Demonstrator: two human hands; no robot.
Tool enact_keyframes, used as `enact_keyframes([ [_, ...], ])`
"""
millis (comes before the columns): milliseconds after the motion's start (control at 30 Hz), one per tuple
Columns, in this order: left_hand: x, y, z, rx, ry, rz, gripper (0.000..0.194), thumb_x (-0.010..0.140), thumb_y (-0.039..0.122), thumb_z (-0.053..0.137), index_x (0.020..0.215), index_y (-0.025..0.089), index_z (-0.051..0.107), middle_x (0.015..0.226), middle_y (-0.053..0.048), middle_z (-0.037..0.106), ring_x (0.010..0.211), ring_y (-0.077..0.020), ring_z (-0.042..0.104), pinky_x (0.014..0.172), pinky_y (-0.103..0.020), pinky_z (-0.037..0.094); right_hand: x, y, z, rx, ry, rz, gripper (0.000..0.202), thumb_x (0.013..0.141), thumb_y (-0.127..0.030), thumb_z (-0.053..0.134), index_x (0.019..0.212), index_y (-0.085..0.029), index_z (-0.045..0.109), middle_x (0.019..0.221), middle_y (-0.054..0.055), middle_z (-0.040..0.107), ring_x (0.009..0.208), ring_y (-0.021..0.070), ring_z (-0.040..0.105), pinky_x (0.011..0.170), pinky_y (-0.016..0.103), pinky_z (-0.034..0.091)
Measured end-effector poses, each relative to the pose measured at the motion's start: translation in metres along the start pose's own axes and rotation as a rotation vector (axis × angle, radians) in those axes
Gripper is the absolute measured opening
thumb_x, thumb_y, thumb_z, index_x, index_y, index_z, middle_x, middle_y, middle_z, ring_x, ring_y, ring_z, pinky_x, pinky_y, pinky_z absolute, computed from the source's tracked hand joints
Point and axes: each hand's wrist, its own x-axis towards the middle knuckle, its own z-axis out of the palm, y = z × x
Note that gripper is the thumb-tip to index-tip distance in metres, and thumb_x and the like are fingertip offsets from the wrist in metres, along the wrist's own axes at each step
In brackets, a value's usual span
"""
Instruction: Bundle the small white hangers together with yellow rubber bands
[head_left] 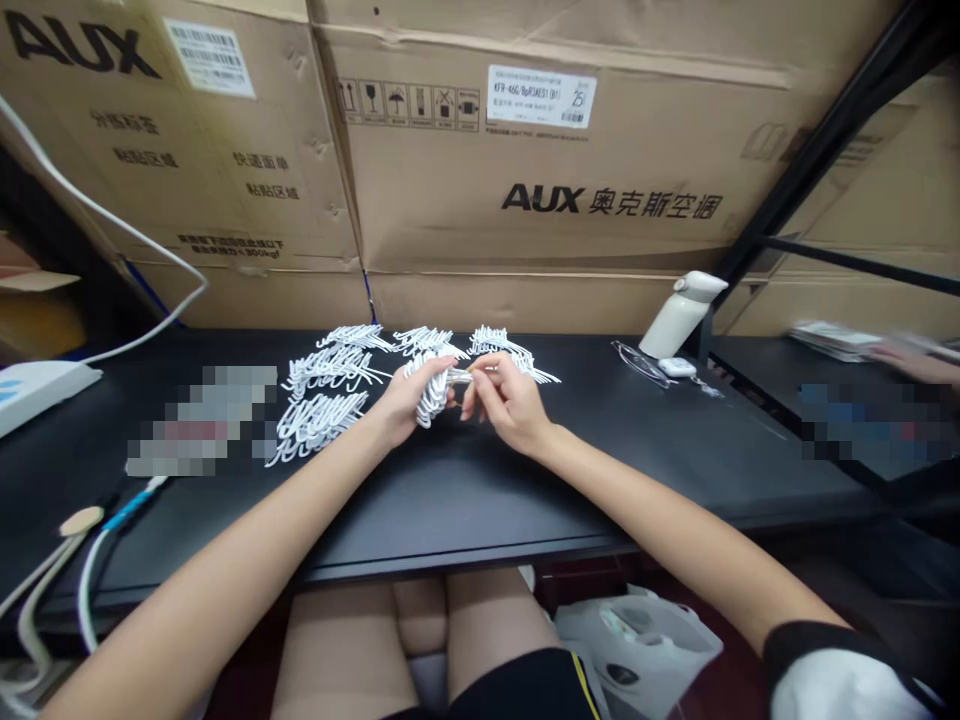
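My left hand (412, 395) is wrapped round a bundle of thin white hooks (433, 398), their curved ends bunched at the palm and their straight ends pointing right. At those straight ends my right hand (510, 400) is closed in a pinch. A thin yellowish band (459, 404), like a rubber band, shows between the two hands, partly hidden by the fingers. Behind and to the left, several piles of similar white hooks (319, 425) lie on the black table (465, 510). One pile (491, 343) sits just beyond my right hand.
A white bottle (679, 315) stands at the back right, near glasses (641, 365) and a small white case (677, 368). Large cardboard boxes (450, 230) line the back. Cables (97, 550) lie at left. A plastic bag (637, 640) is below the table; another person's hand (919, 360) shows far right.
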Motion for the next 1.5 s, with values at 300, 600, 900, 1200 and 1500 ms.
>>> enact_keyframes([
  [300,-0.003,0.009,0.001,0.041,-0.003,-0.037,0.024,0.071,0.031,0.070,0.083,0.010,0.067,0.057,-0.001,0.060,0.043,-0.0083,0.055,0.039,-0.017,0.044,0.016,-0.016,-0.036,0.091,0.001,0.101,0.028,0.086,-0.048,0.055,0.088,-0.021,0.048,0.051,-0.008,0.046,0.041,0.0090,0.052,0.045,0.023,0.044],
  [600,-0.006,0.006,-0.002,0.054,-0.231,-0.107,0.019,0.075,0.028,0.067,0.084,0.011,0.069,0.062,-0.006,0.066,0.045,-0.0124,0.059,0.037,-0.018,0.045,0.021,-0.005,-0.032,0.512,-0.152,0.394,0.025,0.081,-0.040,0.063,0.076,-0.019,0.050,0.052,-0.008,0.040,0.041,0.0061,0.041,0.037,0.019,0.030],
  [900,-0.001,-0.004,-0.008,0.068,-0.264,-0.001,0.024,0.069,0.032,0.076,0.083,0.013,0.072,0.068,-0.004,0.068,0.056,-0.0123,0.061,0.051,-0.021,0.050,0.022,0.004,-0.031,0.877,0.087,0.683,0.009,0.085,-0.023,0.056,0.088,-0.018,0.062,0.094,0.005,0.069,0.082,0.0133,0.065,0.065,0.024,0.056],
  [1200,-0.003,-0.002,-0.007,0.083,-0.272,-0.058,0.035,0.061,0.035,0.081,0.083,0.011,0.068,0.069,-0.004,0.068,0.059,-0.0133,0.062,0.054,-0.021,0.048,0.019,-0.009,-0.029,0.787,0.159,0.503,0.011,0.082,-0.020,0.060,0.092,-0.020,0.064,0.117,0.003,0.067,0.112,0.0148,0.061,0.069,0.018,0.055],
  [1500,-0.003,-0.002,-0.012,0.066,-0.402,-0.065,0.046,0.060,0.025,0.083,0.103,0.016,0.067,0.089,-0.004,0.072,0.075,-0.0170,0.069,0.072,-0.026,0.053,0.009,-0.011,-0.022,0.138,0.258,0.079,0.023,0.071,-0.032,0.074,0.090,-0.020,0.071,0.106,0.006,0.072,0.093,0.0234,0.069,0.081,0.036,0.057],
])
